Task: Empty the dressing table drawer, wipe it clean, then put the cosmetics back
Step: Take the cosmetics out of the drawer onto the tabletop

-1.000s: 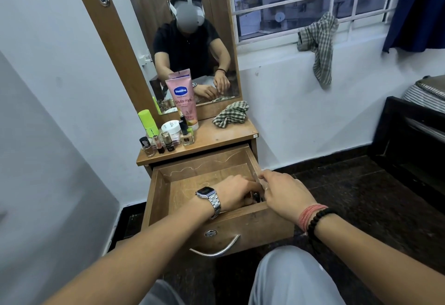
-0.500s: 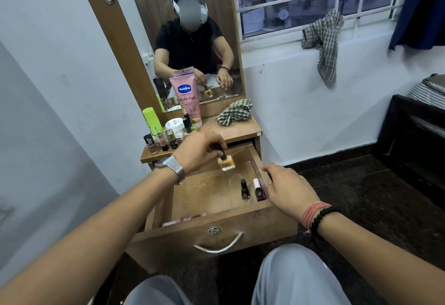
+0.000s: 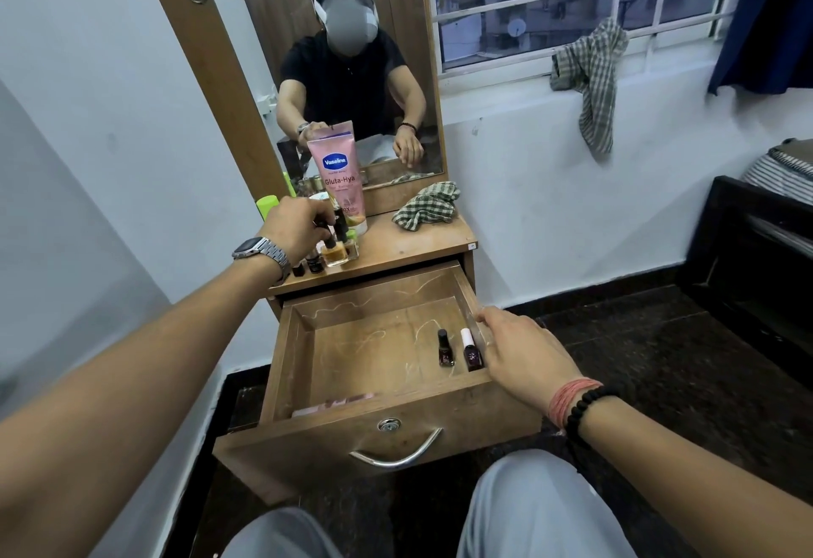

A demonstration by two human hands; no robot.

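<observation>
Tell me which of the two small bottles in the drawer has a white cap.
The right bottle, nearest the right hand; the left bottle has a black cap.

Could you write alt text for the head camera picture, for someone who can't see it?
A person's left hand sets an amber bottle on a dressing table top; the right hand rests on the open drawer, beside two nail polish bottles.

The wooden dressing table top (image 3: 396, 249) carries a pink lotion tube (image 3: 338, 174) at ten o'clock, small bottles (image 3: 327, 256) clustered at eight, and a crumpled checked cloth (image 3: 426, 205) at one o'clock, while its open drawer (image 3: 378, 386) holds two nail polish bottles (image 3: 457, 348) at four.
</observation>
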